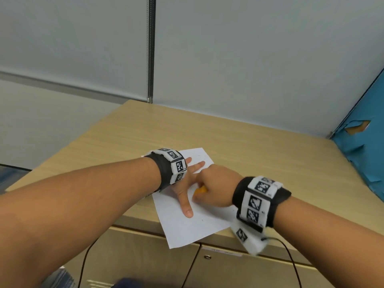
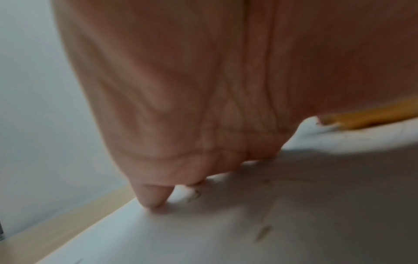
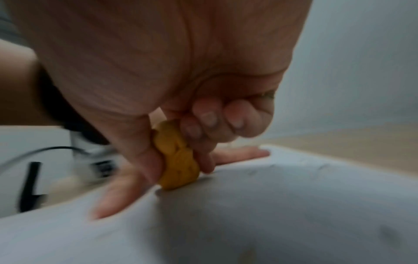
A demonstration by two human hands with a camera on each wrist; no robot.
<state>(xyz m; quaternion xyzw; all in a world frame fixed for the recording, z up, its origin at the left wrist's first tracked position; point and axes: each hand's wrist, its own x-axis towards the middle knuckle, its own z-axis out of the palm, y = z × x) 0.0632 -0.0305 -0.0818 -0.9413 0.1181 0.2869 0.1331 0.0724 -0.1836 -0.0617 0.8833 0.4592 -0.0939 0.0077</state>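
A white sheet of paper [image 1: 187, 227] lies on the wooden cabinet top [image 1: 259, 146], its near corner hanging over the front edge. My left hand [image 1: 187, 183] lies flat on the sheet with fingers spread and straight, thumb pointing toward me. My right hand [image 1: 216, 188] pinches a small yellow eraser-like lump [image 3: 178, 160] between thumb and curled fingers, its lower end touching the paper [image 3: 271, 205] between my left thumb and forefinger. The yellow lump [image 1: 201, 190] shows as a sliver in the head view and at the right edge of the left wrist view [image 2: 371, 117].
A grey wall [image 1: 249, 59] stands behind the cabinet, and a torn blue panel [image 1: 363, 146] borders its right side. Cabinet doors [image 1: 228, 271] with a lock sit below the front edge. Black cables [image 1: 85, 262] hang from both wristbands.
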